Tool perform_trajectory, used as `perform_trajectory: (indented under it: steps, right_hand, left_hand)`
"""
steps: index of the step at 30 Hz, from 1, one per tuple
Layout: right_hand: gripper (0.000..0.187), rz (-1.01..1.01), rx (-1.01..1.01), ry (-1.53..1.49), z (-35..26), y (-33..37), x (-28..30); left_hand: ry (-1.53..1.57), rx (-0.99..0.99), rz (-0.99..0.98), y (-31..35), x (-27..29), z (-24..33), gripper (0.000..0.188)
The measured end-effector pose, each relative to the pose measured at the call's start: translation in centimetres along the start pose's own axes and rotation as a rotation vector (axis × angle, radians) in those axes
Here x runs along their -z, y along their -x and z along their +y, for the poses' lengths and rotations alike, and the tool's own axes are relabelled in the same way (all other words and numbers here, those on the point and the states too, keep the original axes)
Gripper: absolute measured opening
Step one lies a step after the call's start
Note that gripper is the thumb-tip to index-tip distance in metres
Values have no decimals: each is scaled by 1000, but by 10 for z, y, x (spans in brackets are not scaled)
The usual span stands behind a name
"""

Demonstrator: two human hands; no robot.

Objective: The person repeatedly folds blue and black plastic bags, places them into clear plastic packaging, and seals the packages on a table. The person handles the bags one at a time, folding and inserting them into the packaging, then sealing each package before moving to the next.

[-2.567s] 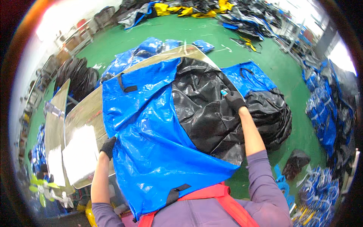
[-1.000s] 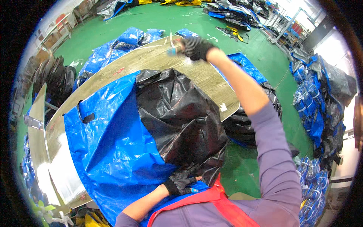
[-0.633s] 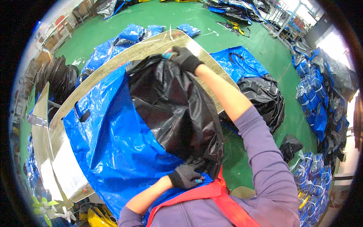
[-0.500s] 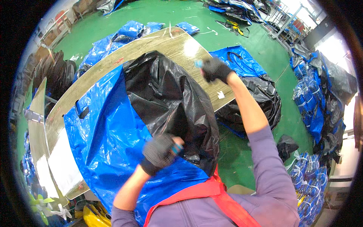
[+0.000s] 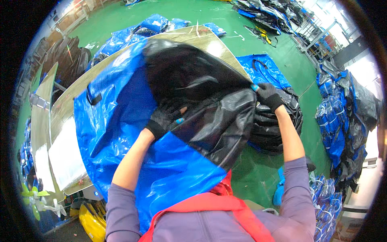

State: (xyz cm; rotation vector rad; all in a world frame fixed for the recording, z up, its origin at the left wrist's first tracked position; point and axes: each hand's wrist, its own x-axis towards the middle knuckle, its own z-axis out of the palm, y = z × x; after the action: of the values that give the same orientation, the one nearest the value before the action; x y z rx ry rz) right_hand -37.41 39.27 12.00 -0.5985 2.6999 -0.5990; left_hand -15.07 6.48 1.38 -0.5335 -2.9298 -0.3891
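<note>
A person in a purple top with a red strap (image 5: 197, 203) over it leans over a worktop (image 5: 66, 129), both hands in dark gloves, at work on a large sheet (image 5: 117, 117), part blue, part black. The sheet lies across most of the worktop and hangs over its near edge toward the wearer's body. The left hand (image 5: 164, 119) rests palm down where blue meets black, its fingers and thumb apart; dark glove on dark, blurred cloth makes it hard to tell, but it appears to grip nothing. The right hand (image 5: 267, 95) is closed at the black part's right edge, the cloth pinched at its fingertips and drawn taut into a ridge.

The work looks part done: the blue side is opened out, creased but largely spread, a black strap (image 5: 95, 99) lying near its left edge, while the black side bulges in raised folds and is not yet flat.

Just right of the worktop lies a second sheet (image 5: 278, 121) in the same colours. Blue packs (image 5: 155, 23) sit beyond the far edge on the green floor (image 5: 117, 18); tied bundles (image 5: 328, 205) stand at lower right.
</note>
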Motion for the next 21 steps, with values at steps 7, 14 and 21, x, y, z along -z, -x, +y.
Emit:
perform_trajectory:
  steps: [7, 14, 21]
  right_hand:
    - [38, 627, 630, 525, -122, 18, -11]
    - [87, 6, 545, 910, -159, -46, -122]
    - [86, 59, 665, 873, -113, -99, -129]
  left_hand:
    - [287, 241, -42, -10, -5, 7, 42]
    - [-455, 887, 566, 229, 94, 111, 86]
    - [905, 2036, 568, 405, 76, 188, 46]
